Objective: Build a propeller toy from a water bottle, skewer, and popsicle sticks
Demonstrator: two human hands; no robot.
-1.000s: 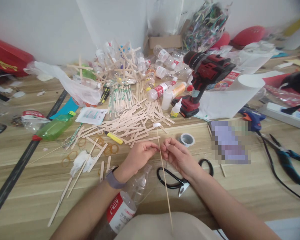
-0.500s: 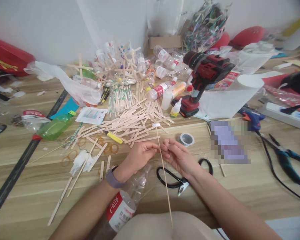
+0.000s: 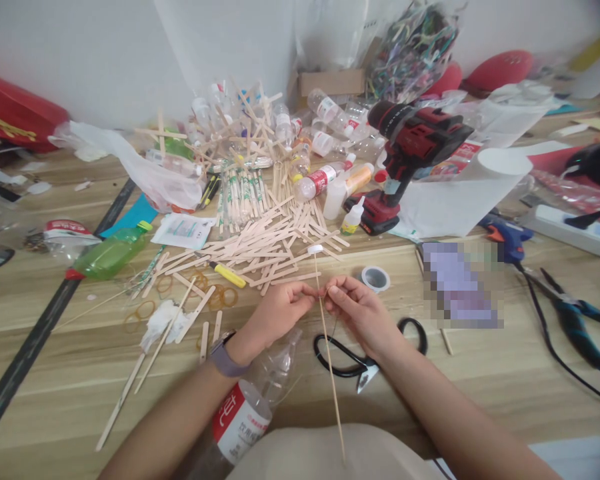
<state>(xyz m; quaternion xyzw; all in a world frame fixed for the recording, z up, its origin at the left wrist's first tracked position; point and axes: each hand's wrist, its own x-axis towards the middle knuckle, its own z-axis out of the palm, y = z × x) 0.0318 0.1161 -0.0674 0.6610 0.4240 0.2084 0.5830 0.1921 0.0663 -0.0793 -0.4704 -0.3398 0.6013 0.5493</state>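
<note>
A thin wooden stick [image 3: 333,380] slants from near my body up past my fingertips, with a white bottle cap [image 3: 315,249] at its far end. My left hand [image 3: 287,310] is closed in a pinch at the stick, its fingertips touching the wood. Just to the right, my right hand [image 3: 363,310] pinches a fine dark thread, whose loose end hangs below the fingers. Exactly how the thread meets the stick is too small to make out. Under my right wrist lie black-handled scissors [image 3: 343,367]. A clear plastic bottle [image 3: 245,417] lies beneath my left forearm.
Wooden craft sticks [image 3: 260,247] are heaped ahead, beside a yellow utility knife [image 3: 229,275]. A red cordless drill [image 3: 405,153] stands behind a small glue bottle [image 3: 353,217]. A small round cup [image 3: 375,279], a glue gun [image 3: 507,233] and pliers [image 3: 575,320] are to the right.
My right fingers have shifted slightly and curled closer together at the stick, with the thread showing more below them. My left hand and the stick have barely moved.
</note>
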